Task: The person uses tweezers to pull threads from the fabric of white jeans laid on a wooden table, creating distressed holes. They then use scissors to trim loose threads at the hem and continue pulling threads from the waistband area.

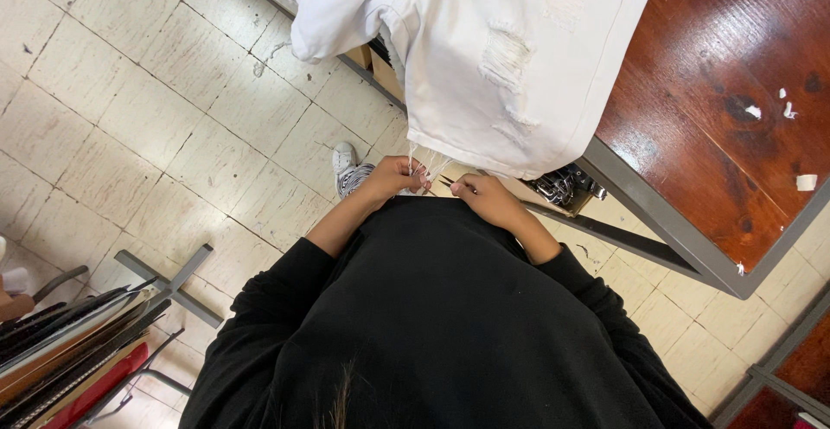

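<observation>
So right now it looks like the thread-trimming stage on one pair of white distressed jeans (493, 57), which hangs off the edge of the wooden counter (726, 100) with its frayed hem just above the fingers. The left hand (396, 178) has its fingers pinched shut on a bunch of loose white threads (425, 163) dangling from that hem. The right hand (484, 197) is curled closed around what I think is a small pair of snips (444, 183), with only a dark tip poking out toward the threads, so hard to be sure.

My guess is that the next bit needs the threads kept taut and the blades kept off the hem itself.

Count: one pair of jeans, two hands, one cutting tool, a few white scraps (782, 109) on the counter well to the right of the fingers, one sneaker (348, 169) just left of them.
</observation>
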